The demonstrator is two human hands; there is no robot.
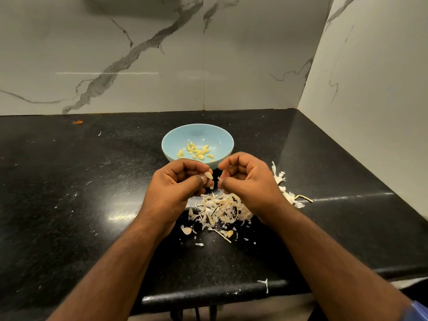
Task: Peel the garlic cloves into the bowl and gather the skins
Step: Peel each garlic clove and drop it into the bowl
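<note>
- Two hands meet above the black table (pixel 69 193), just in front of the bowl (pixel 171 141) and over the heap of skins (pixel 220 209).
- Left hand (pixel 178 184): fingers curled, with thumb and fingertips forming a pinching grip on a garlic clove (pixel 209 175) — the clove is pale and held near the bowl's near rim.
- Right hand (pixel 245 179): fingers curled inward, thumb tip close to the clove; a thin strip of skin hangs between the two hands, but whether this grip actually pinches it cannot be told.
- Bowl: light blue, standing on the table toward the wall; a small cluster of peeled cloves (pixel 196 152) lies on its bottom.
- Heap of skins: papery white and tan scraps piled on the table directly beneath the hands, with loose flakes scattered around the near side.
- Garlic remains (pixel 286 193): more white husk with a curved yellowish stem, lying to the right of the right hand and partly hidden by it.
- Stray skin flakes — one near the table's front edge (pixel 265 283), one far left of the bowl (pixel 99 133).
- Marble-patterned wall (pixel 139 54): white with grey veins, closing the table at the back and on the right.
</note>
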